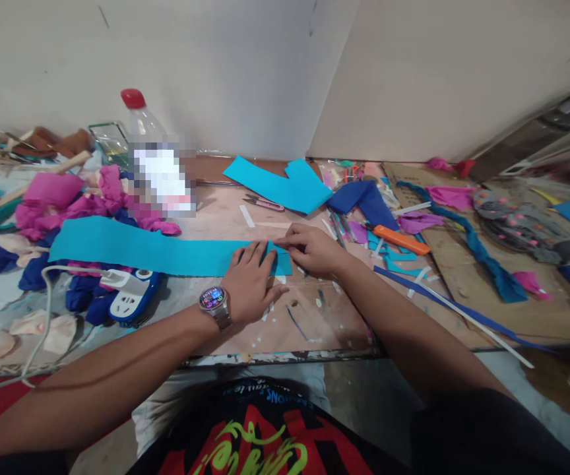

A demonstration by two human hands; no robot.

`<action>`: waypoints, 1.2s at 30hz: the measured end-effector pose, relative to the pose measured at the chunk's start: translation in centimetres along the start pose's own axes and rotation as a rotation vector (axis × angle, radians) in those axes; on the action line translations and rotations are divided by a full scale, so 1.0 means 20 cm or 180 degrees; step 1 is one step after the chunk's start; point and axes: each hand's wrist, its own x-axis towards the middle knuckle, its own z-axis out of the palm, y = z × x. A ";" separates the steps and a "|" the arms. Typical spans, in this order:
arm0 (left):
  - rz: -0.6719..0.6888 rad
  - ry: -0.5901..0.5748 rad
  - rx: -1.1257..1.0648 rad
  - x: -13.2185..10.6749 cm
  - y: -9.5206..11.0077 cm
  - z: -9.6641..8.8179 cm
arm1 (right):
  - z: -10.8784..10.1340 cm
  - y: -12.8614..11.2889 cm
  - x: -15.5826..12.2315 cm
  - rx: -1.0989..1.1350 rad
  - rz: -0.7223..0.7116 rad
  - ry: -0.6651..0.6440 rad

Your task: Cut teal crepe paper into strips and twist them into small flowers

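Note:
A long turquoise cloth-like strip [190,256] lies across the worktable, its left end resting over a pile of pink and blue bundles. My left hand [251,280], with a watch on its wrist, presses on the strip near its right end, fingers stretched out. My right hand [312,249] is at that right end, fingers curled together and fingertips touching the strip's upper edge. Whatever those fingers may hold is hidden. Behind the hands lie a folded turquoise piece [285,186] and small pink-handled thread snips [264,202].
A red-capped bottle [133,99] stands behind the strip at left. Near the front left is a blue-and-white power strip [134,297] with a plugged-in cable. An orange utility knife [401,239] lies among scraps at right, beside cardboard [456,264] bearing a twisted blue strip.

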 end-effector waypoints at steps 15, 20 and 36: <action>0.0002 -0.0018 -0.0014 0.00 0.00 0.00 | -0.05 0.03 0.00 0.0051 0.0040 -0.0027; 0.0004 -0.0017 -0.0026 0.00 0.00 0.00 | -0.05 0.03 0.00 0.0099 0.0032 -0.0097; 0.0012 -0.0010 -0.0037 0.00 -0.01 0.01 | -0.03 0.03 0.01 0.0326 0.0106 -0.0137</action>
